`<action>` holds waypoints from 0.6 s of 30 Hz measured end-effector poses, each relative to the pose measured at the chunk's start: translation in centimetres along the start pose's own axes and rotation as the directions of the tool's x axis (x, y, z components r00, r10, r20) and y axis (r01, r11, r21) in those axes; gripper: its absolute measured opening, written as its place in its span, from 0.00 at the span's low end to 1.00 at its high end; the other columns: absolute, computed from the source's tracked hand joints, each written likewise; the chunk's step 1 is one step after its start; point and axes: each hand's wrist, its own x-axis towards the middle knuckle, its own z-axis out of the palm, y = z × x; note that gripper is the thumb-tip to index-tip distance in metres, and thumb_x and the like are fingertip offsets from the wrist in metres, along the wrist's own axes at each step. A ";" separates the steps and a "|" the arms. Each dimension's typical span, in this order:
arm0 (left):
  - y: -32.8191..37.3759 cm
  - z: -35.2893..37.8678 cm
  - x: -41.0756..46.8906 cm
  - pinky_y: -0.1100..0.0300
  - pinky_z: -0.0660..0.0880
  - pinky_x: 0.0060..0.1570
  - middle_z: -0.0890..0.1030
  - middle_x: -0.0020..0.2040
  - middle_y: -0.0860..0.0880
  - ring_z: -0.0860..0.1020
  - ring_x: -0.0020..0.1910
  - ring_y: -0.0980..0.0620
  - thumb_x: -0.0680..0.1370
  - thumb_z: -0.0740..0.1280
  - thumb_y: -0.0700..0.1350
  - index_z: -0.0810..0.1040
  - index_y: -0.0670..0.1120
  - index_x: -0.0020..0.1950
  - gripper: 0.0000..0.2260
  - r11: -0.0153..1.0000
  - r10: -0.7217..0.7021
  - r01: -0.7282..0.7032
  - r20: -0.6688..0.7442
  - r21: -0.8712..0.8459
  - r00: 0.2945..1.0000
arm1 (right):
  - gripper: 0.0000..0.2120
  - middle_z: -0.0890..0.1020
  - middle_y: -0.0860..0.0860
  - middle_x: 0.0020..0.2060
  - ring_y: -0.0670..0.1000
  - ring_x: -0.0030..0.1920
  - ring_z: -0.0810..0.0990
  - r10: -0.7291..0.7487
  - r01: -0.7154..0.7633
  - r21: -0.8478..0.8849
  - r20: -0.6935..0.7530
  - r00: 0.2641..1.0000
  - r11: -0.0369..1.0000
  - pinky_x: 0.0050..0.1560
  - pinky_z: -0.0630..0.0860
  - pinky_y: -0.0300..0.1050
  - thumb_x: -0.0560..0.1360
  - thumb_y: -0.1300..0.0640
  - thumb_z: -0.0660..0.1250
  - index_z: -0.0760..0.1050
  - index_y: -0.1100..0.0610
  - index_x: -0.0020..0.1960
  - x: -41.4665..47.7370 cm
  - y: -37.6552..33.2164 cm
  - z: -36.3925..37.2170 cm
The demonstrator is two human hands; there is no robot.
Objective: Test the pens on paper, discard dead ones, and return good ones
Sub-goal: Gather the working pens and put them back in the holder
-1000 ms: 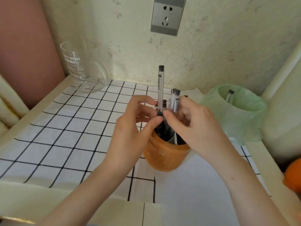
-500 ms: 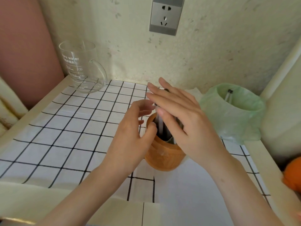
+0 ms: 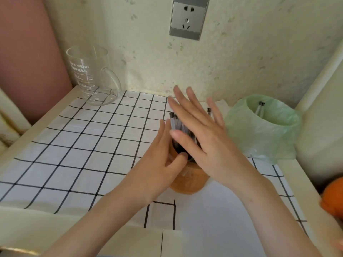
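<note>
An orange pen cup (image 3: 187, 182) stands at the middle of the table on a white sheet of paper (image 3: 213, 219). Several clear pens with black caps (image 3: 173, 121) stick up out of it. My right hand (image 3: 200, 134) lies flat and open over the pen tops, fingers spread toward the wall. My left hand (image 3: 159, 160) rests against the cup's left side, thumb at the rim, fingers beside the pens. A green-bagged bin (image 3: 267, 130) at the right holds two pens (image 3: 259, 107).
A clear glass measuring jug (image 3: 91, 76) stands at the back left on the checked tablecloth (image 3: 74, 145). A wall socket (image 3: 188, 17) is above. An orange object (image 3: 333, 199) sits at the right edge, beside a cream wall.
A second ago both hands pinched a pen held high above the cup. It has gone down among the others, and my right hand has opened flat over the pen tops.
</note>
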 end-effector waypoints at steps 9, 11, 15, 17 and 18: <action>-1.0 -2.0 0.6 0.75 0.67 0.54 0.69 0.59 0.75 0.65 0.58 0.78 0.61 0.78 0.51 0.47 0.64 0.72 0.51 0.994 -0.093 0.102 0.219 -0.031 0.971 | 0.41 0.52 0.32 0.75 0.31 0.72 0.50 0.348 -0.360 0.498 0.121 0.930 0.789 0.71 0.52 0.32 0.67 0.28 0.61 0.50 0.37 0.75 -2.8 3.1 -2.6; -1.2 -1.4 0.5 0.80 0.67 0.47 0.72 0.54 0.74 0.67 0.55 0.79 0.64 0.78 0.45 0.54 0.65 0.66 0.42 0.997 -0.078 0.076 0.203 0.017 0.976 | 0.50 0.57 0.27 0.70 0.31 0.69 0.61 0.360 -0.509 0.515 0.366 0.858 0.690 0.72 0.61 0.42 0.57 0.23 0.66 0.45 0.30 0.72 -3.8 4.1 -2.3; -1.3 -0.5 0.1 0.83 0.63 0.51 0.60 0.71 0.62 0.63 0.60 0.78 0.65 0.77 0.47 0.30 0.57 0.73 0.58 0.997 -0.061 0.054 0.143 0.052 0.988 | 0.60 0.63 0.31 0.70 0.36 0.68 0.67 0.283 -0.573 0.502 0.539 0.793 0.648 0.72 0.62 0.49 0.54 0.30 0.75 0.36 0.28 0.71 -5.2 4.6 -1.7; -0.7 -0.2 -0.2 0.87 0.60 0.47 0.51 0.75 0.61 0.59 0.56 0.84 0.64 0.78 0.47 0.23 0.61 0.67 0.62 0.999 -0.011 0.007 0.099 0.047 0.995 | 0.60 0.61 0.33 0.72 0.38 0.71 0.63 0.246 -0.538 0.535 0.522 0.817 0.652 0.73 0.59 0.48 0.57 0.37 0.78 0.37 0.28 0.71 -5.4 4.2 -1.7; -0.5 -0.1 -0.2 0.87 0.60 0.45 0.46 0.75 0.61 0.59 0.53 0.86 0.64 0.78 0.48 0.21 0.62 0.65 0.62 0.998 0.014 -0.018 0.070 0.054 0.997 | 0.61 0.58 0.35 0.74 0.37 0.72 0.60 0.245 -0.523 0.548 0.501 0.830 0.652 0.73 0.59 0.44 0.58 0.40 0.79 0.35 0.29 0.71 -5.4 4.0 -1.7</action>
